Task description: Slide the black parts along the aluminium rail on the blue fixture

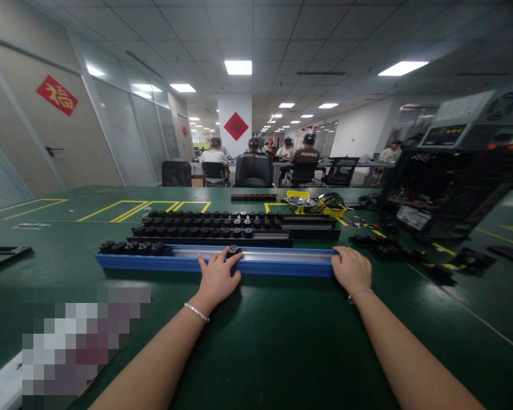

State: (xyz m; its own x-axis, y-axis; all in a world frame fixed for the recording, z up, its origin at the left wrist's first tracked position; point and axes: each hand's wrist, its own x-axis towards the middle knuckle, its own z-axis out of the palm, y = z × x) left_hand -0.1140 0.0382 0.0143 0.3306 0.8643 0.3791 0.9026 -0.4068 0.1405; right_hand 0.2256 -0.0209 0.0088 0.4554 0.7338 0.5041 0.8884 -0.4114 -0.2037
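A long blue channel tray with a shiny metal inside lies across the green table in front of me. Several black round parts sit in its left end. Near its middle, my left hand has its fingertips around a single black round part, with the index finger at the right of it. The other fingers rest over the tray's front wall. At the tray's right end, my right hand is closed around the corner, its fingertips curled over the edge.
Behind lie black channel trays with rows of similar parts. Farther right are a metal bowl, an open computer case and loose dark parts. A blurred pale object lies at lower left. People sit beyond the table.
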